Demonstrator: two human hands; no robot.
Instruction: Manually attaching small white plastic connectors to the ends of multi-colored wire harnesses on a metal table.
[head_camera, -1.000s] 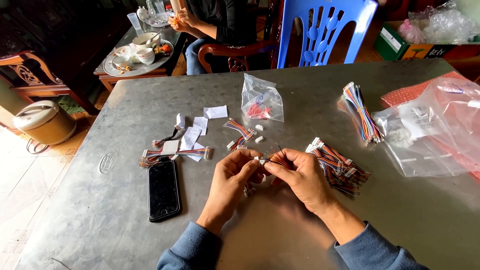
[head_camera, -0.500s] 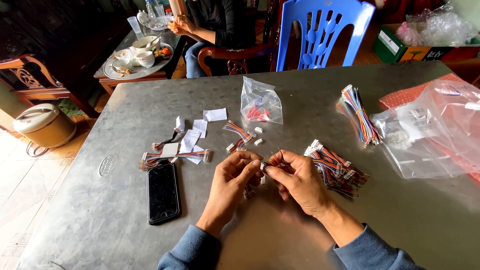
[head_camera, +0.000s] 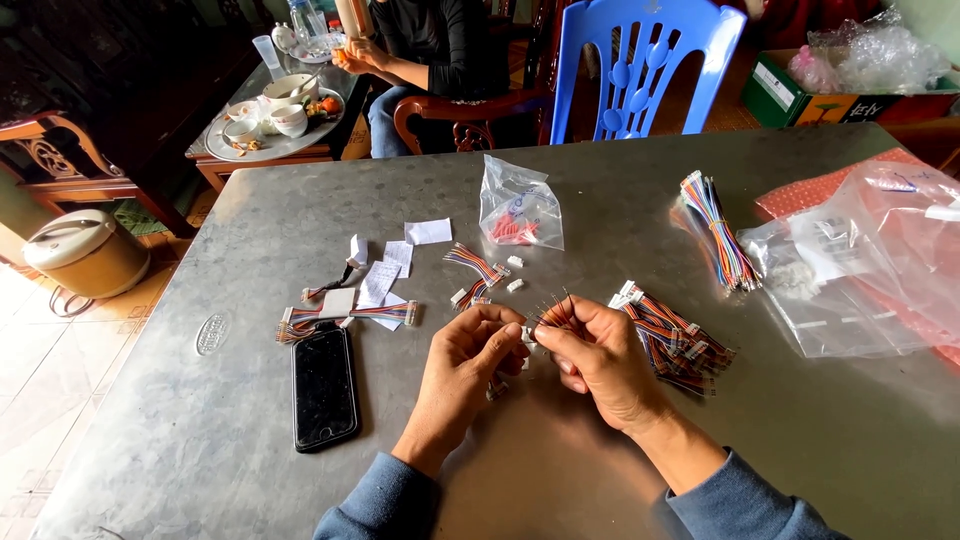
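Over the grey metal table (head_camera: 600, 460), my left hand (head_camera: 470, 355) and my right hand (head_camera: 598, 352) meet fingertip to fingertip. Between them I pinch a small white connector with thin coloured wires (head_camera: 553, 312) fanning up from my right fingers. A pile of finished wire harnesses (head_camera: 675, 335) lies just right of my right hand. A few loose white connectors (head_camera: 513, 272) and a short harness (head_camera: 472, 264) lie just beyond my hands.
A black phone (head_camera: 323, 385) lies left of my left hand, with paper slips (head_camera: 385, 275) and more harnesses (head_camera: 345, 312) behind it. A small clear bag (head_camera: 518, 207), a long wire bundle (head_camera: 715, 232), big plastic bags (head_camera: 870, 265), a blue chair (head_camera: 640, 65) and a seated person (head_camera: 430, 50) lie farther off.
My hands have stayed together at the same spot, with small finger shifts on the connector and wires. The view has tilted slightly.
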